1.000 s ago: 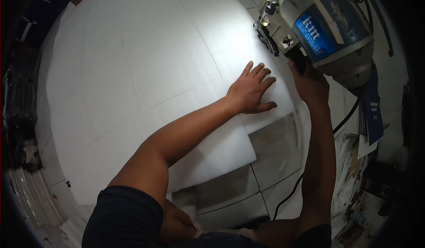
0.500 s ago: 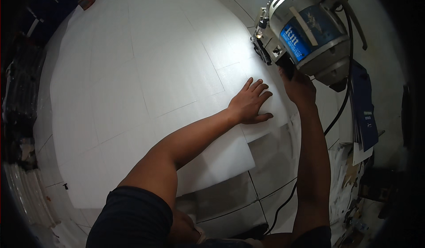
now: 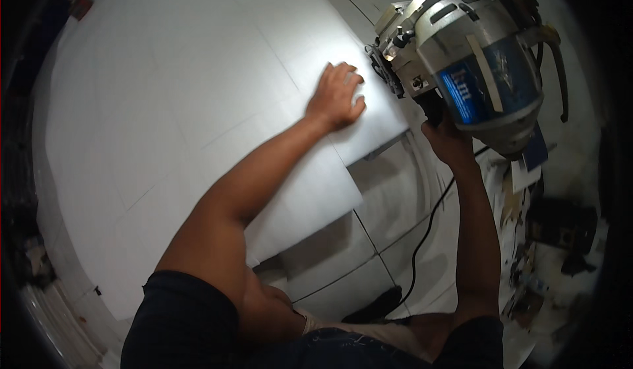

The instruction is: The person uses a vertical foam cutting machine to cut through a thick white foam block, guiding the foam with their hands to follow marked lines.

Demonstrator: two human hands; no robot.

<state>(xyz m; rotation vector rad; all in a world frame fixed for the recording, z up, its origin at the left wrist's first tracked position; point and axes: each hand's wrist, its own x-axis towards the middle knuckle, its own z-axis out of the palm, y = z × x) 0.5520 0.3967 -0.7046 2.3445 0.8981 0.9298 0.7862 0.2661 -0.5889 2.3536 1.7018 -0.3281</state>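
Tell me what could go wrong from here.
The left grip rests on the sheet close to the machine, so a slip might catch its fingers. The right grip alone holds the machine, which could tilt or veer. The cable trails over the floor and might snag.

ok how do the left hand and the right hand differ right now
The left hand lies palm down on the white sheet, while the right hand is closed around the dark handle of the grey machine. The left hand shows its fingers slightly apart; the right hand's are mostly hidden at the handle. Both hands are bare.
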